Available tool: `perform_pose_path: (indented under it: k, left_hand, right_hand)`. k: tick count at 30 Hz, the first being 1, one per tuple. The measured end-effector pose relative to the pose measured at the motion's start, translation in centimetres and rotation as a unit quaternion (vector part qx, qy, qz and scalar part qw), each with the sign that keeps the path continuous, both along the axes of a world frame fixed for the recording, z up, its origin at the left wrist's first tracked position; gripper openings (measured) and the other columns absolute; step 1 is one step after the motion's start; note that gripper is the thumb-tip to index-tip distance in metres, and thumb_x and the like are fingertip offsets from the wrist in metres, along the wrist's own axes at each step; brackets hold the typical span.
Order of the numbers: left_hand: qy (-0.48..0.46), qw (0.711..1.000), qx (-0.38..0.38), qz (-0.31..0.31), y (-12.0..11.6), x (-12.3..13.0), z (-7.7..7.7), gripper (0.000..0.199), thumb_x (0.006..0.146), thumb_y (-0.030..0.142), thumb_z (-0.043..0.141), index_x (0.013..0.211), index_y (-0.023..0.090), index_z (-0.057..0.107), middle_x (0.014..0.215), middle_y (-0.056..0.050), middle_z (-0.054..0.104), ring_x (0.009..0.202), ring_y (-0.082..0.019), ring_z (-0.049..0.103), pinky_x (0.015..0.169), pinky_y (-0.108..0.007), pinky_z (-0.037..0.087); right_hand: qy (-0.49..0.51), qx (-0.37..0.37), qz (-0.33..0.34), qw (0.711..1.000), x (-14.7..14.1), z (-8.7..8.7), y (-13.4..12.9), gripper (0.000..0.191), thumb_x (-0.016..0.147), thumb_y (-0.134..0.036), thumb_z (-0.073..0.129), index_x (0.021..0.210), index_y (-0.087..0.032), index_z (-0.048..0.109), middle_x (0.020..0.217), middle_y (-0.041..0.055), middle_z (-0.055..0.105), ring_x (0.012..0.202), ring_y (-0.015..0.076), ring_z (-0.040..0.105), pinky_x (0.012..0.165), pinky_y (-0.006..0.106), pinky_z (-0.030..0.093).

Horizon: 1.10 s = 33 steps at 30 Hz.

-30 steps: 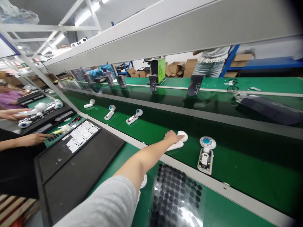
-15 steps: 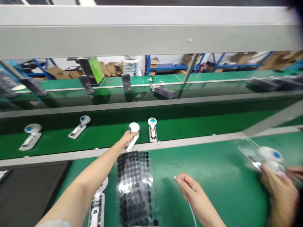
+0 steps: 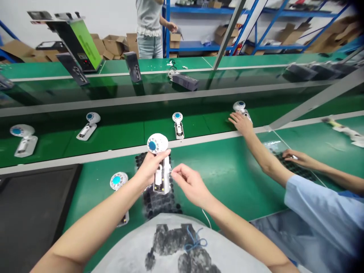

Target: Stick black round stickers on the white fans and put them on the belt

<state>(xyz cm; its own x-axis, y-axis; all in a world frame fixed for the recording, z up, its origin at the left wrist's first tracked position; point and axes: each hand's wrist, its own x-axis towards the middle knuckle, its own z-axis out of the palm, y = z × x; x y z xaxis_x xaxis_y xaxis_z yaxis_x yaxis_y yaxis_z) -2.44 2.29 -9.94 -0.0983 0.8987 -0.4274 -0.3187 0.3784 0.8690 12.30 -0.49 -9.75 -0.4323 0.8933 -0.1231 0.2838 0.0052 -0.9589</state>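
Observation:
A white handheld fan [image 3: 162,178] with a blue-centred round head and an opened handle is held in my left hand [image 3: 150,165], above a sheet of black round dots [image 3: 159,203]. My right hand [image 3: 191,184] pinches the end of a thin white cable [image 3: 206,218] at the right side of the fan's handle. Whether the plug sits inside the fan is hidden by my fingertips. Another fan [image 3: 118,181] lies on the green table to the left, partly behind my left forearm.
Several opened fans, one of them central [image 3: 178,127], lie on the dark green belt [image 3: 127,132]. A co-worker's hand [image 3: 241,122] touches a fan at the right. A black tray [image 3: 34,204] lies at the left, and a metal post [image 3: 315,98] slants across the right.
My left hand has brought the fan back from the belt, close to my right hand, which has moved up and left with the cable. The co-worker's hand has reached the belt. The view has tilted down.

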Motion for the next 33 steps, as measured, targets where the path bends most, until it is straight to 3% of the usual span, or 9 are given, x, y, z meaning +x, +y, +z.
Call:
perform_pose_path:
  k: [8,15,25,30,33]
  left_hand:
    - [-0.005,0.998,0.019,-0.059,-1.5,0.2,1.7,0.040,0.062,0.032,0.071,0.095,0.014,0.059,0.080,-0.001,0.060,0.066,-0.010,0.051,0.063,-0.023,0.041]
    - [0.047,0.991,-0.008,-0.129,-2.0,0.6,2.0,0.039,0.066,0.025,0.067,0.102,0.015,0.054,0.103,-0.006,0.061,0.091,-0.016,0.055,0.080,-0.026,0.042]
    - [0.065,0.987,-0.027,-0.142,-2.0,0.6,0.6,0.039,0.067,0.025,0.065,0.103,0.017,0.054,0.097,-0.006,0.062,0.092,-0.019,0.056,0.080,-0.029,0.044]
    - [0.146,0.969,0.040,-0.196,-1.6,0.2,-1.1,0.025,0.066,0.030,0.064,0.086,0.015,0.061,0.082,-0.005,0.064,0.082,-0.021,0.057,0.077,-0.031,0.043]
    - [0.226,0.962,0.067,-0.139,-0.4,-2.5,-2.7,0.029,0.063,0.030,0.066,0.088,0.015,0.060,0.090,-0.006,0.065,0.089,-0.024,0.057,0.081,-0.032,0.042]
  right_hand:
    - [-0.015,0.013,0.007,1.000,0.0,0.5,-0.6,0.014,0.085,-0.028,0.046,0.076,-0.018,0.051,0.060,-0.0048,0.046,0.056,0.0089,0.041,0.054,0.021,0.034]
    - [-0.079,0.029,0.075,0.994,0.8,0.4,-0.6,0.016,0.085,-0.026,0.045,0.071,-0.018,0.047,0.058,-0.0056,0.044,0.053,0.0083,0.038,0.051,0.021,0.029]
    - [-0.055,-0.031,0.085,0.994,0.8,-1.3,-0.3,0.015,0.083,-0.025,0.047,0.069,-0.018,0.046,0.056,-0.0057,0.041,0.053,0.0085,0.035,0.050,0.021,0.028]
    - [0.011,-0.116,0.067,0.991,0.3,-1.7,-0.1,0.018,0.081,-0.030,0.051,0.068,-0.017,0.049,0.054,-0.0069,0.038,0.050,0.0072,0.031,0.047,0.021,0.025]
    - [0.020,-0.168,0.025,0.985,1.9,-0.9,0.4,0.021,0.081,-0.035,0.051,0.071,-0.017,0.052,0.054,-0.0071,0.033,0.047,0.0071,0.025,0.044,0.022,0.020]
